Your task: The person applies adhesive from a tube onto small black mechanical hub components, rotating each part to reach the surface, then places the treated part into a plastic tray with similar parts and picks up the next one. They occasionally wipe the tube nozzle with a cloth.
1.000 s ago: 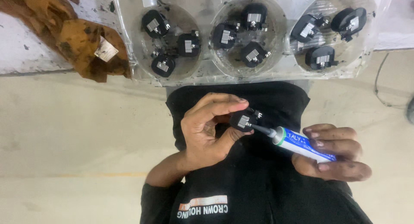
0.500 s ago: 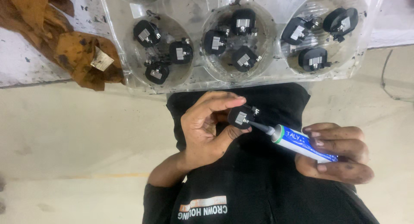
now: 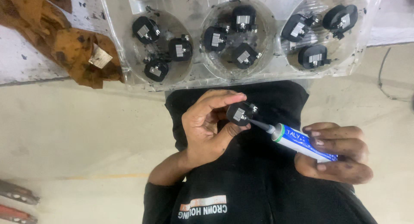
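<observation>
My left hand (image 3: 207,127) pinches a small round black part (image 3: 238,113) with a metal tab between thumb and fingers, above my lap. My right hand (image 3: 336,153) grips a blue and white tube (image 3: 302,142). The tube's thin dark nozzle (image 3: 258,125) touches the lower right side of the black part. Both hands hover over my black shirt (image 3: 258,194).
A clear plastic tray (image 3: 198,75) with three round wells lies just beyond my hands, each well holding three similar black parts (image 3: 235,36). A crumpled brown cloth (image 3: 73,47) lies at the upper left. A thin cable (image 3: 381,77) runs at the right. Beige floor surrounds me.
The view has shifted a little, so the tray sits slightly lower and further left. My hands keep the same hold, with the nozzle still at the black part.
</observation>
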A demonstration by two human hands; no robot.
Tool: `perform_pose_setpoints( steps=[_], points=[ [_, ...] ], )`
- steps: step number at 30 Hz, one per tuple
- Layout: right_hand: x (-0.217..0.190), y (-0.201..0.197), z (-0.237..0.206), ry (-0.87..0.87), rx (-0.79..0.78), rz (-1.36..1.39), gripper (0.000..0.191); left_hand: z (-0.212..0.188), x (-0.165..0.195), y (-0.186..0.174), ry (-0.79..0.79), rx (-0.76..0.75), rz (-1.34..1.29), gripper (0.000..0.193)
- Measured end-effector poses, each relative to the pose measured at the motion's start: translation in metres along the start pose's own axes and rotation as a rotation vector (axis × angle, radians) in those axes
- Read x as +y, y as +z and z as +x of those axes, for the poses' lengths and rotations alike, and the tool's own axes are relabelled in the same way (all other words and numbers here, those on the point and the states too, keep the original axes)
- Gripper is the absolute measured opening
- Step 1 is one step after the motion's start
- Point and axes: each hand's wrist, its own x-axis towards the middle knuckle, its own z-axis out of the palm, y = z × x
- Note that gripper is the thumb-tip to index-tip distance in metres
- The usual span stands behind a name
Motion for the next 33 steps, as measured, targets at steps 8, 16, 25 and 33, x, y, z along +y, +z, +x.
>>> perform_pose_setpoints(
  steps=[8,16,25,33],
  points=[
    [-0.007,-0.013,-0.005,0.108,0.002,-0.041,0.045,-0.008,-0.018,0.001,-0.075,-0.042,-0.216,0.042],
    [-0.007,-0.013,-0.006,0.059,-0.027,-0.021,0.048,-0.013,-0.017,-0.001,-0.199,-0.156,-0.342,0.049],
    [-0.002,-0.013,-0.008,0.036,-0.033,0.011,0.047,-0.013,-0.019,-0.004,-0.223,-0.173,-0.394,0.050],
    [0.000,-0.011,-0.002,0.017,-0.097,0.057,0.049,-0.019,-0.032,-0.010,-0.203,-0.193,-0.506,0.044]
  ],
)
